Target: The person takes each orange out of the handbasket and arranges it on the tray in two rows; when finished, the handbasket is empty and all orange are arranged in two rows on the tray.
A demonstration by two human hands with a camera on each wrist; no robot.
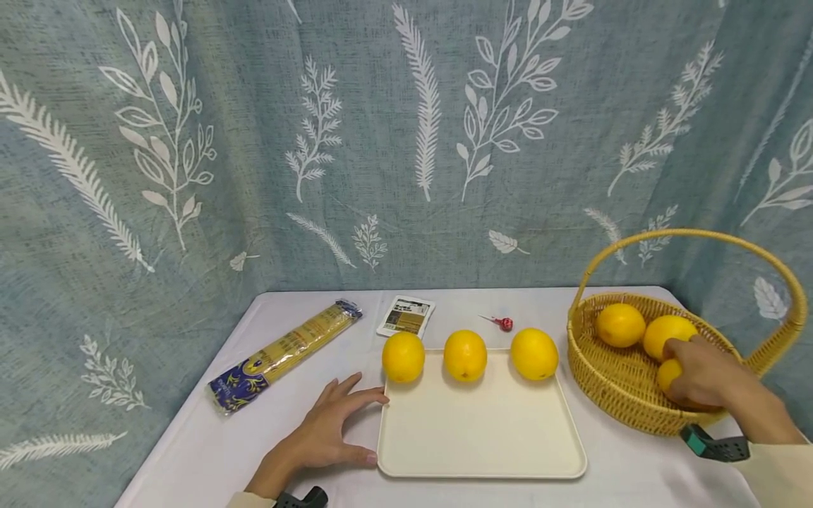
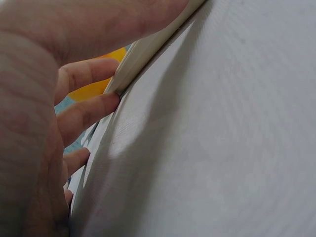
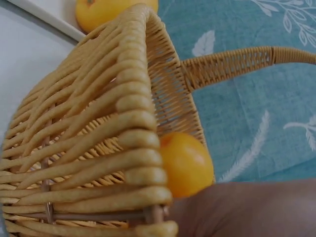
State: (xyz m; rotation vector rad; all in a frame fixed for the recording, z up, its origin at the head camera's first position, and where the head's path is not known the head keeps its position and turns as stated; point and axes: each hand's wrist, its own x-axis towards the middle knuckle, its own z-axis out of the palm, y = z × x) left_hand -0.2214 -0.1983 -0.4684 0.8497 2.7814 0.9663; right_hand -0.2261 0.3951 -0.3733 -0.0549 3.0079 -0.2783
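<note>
My left hand (image 1: 324,428) rests on the table at the left side of a cream tray (image 1: 483,430), fingers spread. Its index finger and thumb touch the tray's edge; the left wrist view shows fingertips against the rim. Three oranges stand in a row along the far edge: a left orange (image 1: 403,357), a middle orange (image 1: 466,355) and a right orange (image 1: 534,354). Inside the wicker basket (image 1: 610,391), my right hand (image 1: 708,374) grips a near orange (image 1: 669,375), partly hidden by the hand. Two more basket oranges (image 1: 619,325) lie behind it. In the right wrist view, the basket wall hides the fingers.
A pack of spaghetti (image 1: 286,355) lies at the left. Behind the tray are a flat white and brown packet (image 1: 406,315) and a red lollipop (image 1: 504,324). The basket's tall handle (image 1: 686,233) arches over it. A patterned curtain (image 1: 381,141) hangs behind the table.
</note>
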